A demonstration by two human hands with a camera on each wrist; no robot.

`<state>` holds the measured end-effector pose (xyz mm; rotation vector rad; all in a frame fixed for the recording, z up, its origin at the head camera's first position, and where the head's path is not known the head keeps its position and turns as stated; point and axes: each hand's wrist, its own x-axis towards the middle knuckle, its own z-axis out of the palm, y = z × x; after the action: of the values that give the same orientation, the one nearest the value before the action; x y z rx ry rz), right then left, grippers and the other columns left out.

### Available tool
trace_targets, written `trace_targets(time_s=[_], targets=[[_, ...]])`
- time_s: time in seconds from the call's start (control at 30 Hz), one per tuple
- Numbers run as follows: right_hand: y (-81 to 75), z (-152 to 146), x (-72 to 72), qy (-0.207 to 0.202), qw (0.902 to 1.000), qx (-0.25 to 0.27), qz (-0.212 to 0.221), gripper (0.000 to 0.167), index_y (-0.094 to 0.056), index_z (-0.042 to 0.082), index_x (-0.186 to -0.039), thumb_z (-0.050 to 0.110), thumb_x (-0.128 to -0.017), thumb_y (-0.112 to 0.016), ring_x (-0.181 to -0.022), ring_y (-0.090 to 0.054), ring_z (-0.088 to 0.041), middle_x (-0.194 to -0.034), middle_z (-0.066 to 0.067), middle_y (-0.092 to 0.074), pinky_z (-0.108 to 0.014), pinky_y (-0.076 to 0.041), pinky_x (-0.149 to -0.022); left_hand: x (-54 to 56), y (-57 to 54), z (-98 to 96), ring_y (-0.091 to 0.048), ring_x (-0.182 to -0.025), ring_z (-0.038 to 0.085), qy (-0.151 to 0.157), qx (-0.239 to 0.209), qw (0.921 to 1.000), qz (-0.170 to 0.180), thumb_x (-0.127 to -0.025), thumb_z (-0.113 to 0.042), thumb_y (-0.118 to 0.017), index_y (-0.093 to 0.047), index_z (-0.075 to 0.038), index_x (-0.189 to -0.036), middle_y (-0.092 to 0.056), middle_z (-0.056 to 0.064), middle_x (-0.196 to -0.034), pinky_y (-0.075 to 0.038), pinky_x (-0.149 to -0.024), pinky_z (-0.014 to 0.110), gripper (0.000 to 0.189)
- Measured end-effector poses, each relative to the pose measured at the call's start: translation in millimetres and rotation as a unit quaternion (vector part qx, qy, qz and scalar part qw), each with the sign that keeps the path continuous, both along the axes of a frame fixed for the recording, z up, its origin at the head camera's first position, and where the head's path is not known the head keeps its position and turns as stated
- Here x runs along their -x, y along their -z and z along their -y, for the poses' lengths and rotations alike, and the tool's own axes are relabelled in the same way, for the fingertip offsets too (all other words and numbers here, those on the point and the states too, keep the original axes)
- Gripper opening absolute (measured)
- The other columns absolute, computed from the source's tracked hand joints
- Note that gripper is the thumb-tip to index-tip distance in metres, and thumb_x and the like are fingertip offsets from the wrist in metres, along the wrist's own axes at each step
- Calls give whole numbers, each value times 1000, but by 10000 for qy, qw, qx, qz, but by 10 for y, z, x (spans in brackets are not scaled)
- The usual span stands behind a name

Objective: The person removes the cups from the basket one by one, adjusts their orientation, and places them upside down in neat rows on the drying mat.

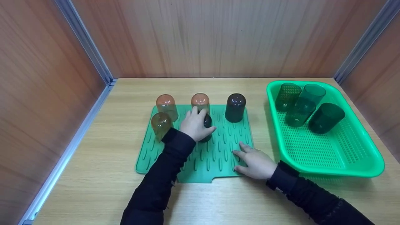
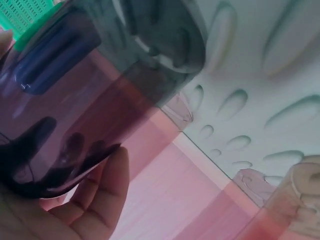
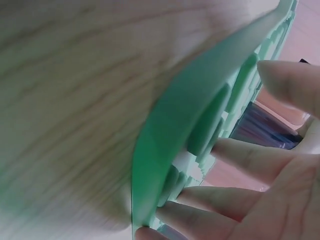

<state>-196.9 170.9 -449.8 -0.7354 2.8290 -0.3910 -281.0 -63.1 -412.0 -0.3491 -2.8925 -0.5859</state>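
Black sleeves (image 1: 147, 200) nearest; gripping inverted dark cup (image 1: 207, 119) over green mat (image 1: 200, 176) with left hand (image 1: 195, 125); right hand (image 1: 257, 163) spread at mat's edge. Seemingly done: four other cups (image 1: 235, 107); left: three basket cups (image 1: 326, 118).

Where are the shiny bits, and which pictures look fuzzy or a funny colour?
Head view: fairly sharp, with small glints on the dark cup at the back; left wrist view: soft and pinkish, reflections on the held cup, the mat washed pale; right wrist view: hazy, the grain of the table soft.
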Motion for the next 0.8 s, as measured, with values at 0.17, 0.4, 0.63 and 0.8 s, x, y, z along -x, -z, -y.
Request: trace_targets(time_s=[0.17, 0.4, 0.63, 0.8], targets=[[-30, -6, 6, 82, 9998, 157, -5, 60, -48, 13, -138, 42, -88, -63, -131, -38, -39, -147, -25, -32, -50, -35, -103, -25, -24, -40, -52, -98, 30, -32, -56, 9990, -449, -83, -47, -65, -56, -14, -129, -51, 14, -120, -46, -78, 45, 58], [-180, -16, -42, 67, 9966, 746, -342, 63, -40, 11, -143, 37, -90, -62, -135, -31, -40, -149, -21, -31, -56, -32, -103, -94, -91, -139, -48, -117, 32, 173, -513, 9878, -1457, -89, -48, -55, -59, -10, -123, -54, 13, -122, -33, -102, 53, 52], [-533, -122, -98, 136, 9876, 1327, -824, 66, -36, 14, -145, 38, -90, -63, -136, -30, -38, -149, -18, -33, -56, -34, -101, -230, -157, -387, -32, -134, 36, 703, -1440, 9655, -2055, -92, -35, -55, -52, -5, -129, -52, 13, -131, -21, -111, 51, 47], [-785, -296, -62, 288, 9837, 1350, -1150, 65, -36, 10, -145, 36, -91, -62, -136, -28, -40, -147, -21, -35, -59, -33, -101, -399, -108, -656, -24, -139, 32, 1027, -2183, 9565, -1641, -93, -31, -56, -40, -5, -138, -43, 13, -141, -20, -111, 49, 55]])
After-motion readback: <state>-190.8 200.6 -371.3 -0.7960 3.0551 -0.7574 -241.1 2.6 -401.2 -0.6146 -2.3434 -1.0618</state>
